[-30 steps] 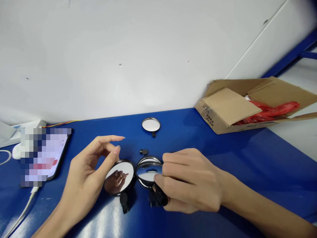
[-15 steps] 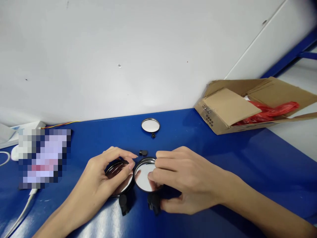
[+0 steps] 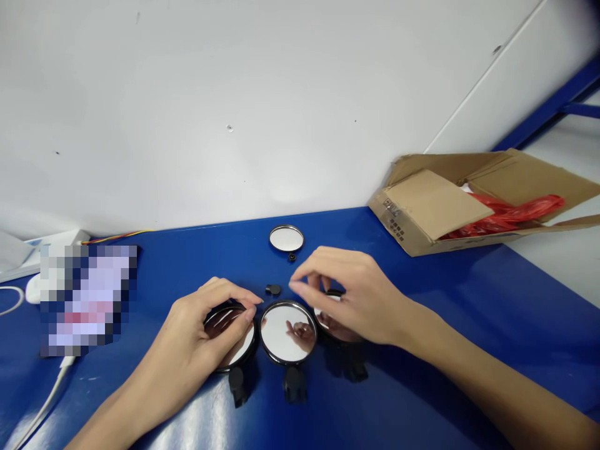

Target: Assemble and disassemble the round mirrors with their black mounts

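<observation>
Three round black-rimmed mirrors lie side by side on the blue table, each with a black joint piece on its near side. My left hand (image 3: 213, 331) rests over the left mirror (image 3: 241, 351), thumb and fingers closed at its upper right rim. Between my hands is the middle mirror (image 3: 284, 331), untouched, its black joint (image 3: 294, 384) below it. Over the right mirror (image 3: 324, 322), which it partly hides, my right hand (image 3: 349, 294) has thumb and forefinger slightly apart with nothing between them. Just left of those fingertips lies a small black connector (image 3: 272, 290).
A fourth round mirror (image 3: 286, 239) lies farther back, near the white wall (image 3: 281, 112). At the back right stands an open cardboard box (image 3: 422, 206) containing a red plastic bag (image 3: 515, 212). On the left are a pixelated phone-like device (image 3: 94, 294) and a white cable (image 3: 51, 384).
My right hand has let go of the middle mirror and moved up and right, its thumb and forefinger now above the right mirror. The left hand keeps its place on the left mirror.
</observation>
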The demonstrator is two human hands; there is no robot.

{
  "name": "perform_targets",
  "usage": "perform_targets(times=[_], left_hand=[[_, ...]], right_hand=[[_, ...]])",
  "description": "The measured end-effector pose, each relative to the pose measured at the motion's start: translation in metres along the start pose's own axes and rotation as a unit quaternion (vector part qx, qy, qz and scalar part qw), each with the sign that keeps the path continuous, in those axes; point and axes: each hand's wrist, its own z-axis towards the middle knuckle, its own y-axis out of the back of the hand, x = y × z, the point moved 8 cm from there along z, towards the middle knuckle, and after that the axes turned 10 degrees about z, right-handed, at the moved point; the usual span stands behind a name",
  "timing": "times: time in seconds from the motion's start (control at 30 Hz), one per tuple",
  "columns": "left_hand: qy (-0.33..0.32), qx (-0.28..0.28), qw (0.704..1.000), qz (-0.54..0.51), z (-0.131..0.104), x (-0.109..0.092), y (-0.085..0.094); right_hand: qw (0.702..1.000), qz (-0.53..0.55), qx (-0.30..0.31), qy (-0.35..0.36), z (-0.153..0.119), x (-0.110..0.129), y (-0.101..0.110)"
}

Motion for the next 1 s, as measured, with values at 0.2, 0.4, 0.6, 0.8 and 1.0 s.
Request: perform_targets(times=[0.2, 0.4, 0.6, 0.8, 1.0], left_hand=[[-0.015, -0.008, 1.0, 0.022, 0.0, 0.001, 0.001], [-0.002, -0.016, 1.0, -0.002, -0.003, 0.004, 0.003], [0.076, -0.039, 0.993, -0.077, -0.006, 0.005, 0.004], [0.067, -0.088, 0.993, -0.045, -0.007, 0.001, 0.015], [-0.01, -0.123, 0.99, 0.067, -0.007, 0.003, 0.024]], right_hand=[[0.991, -0.111, 0.011, -0.075, 0.0, -0.048, 0.002], [0.979, -0.163, 0.075, -0.096, -0.004, -0.061, -0.009], [0.983, -0.135, 0.033, -0.12, -0.001, -0.065, 0.001], [0.986, -0.094, -0.01, -0.136, 0.0, -0.07, 0.01], [0.982, -0.004, -0.097, -0.161, 0.0, -0.069, 0.021]])
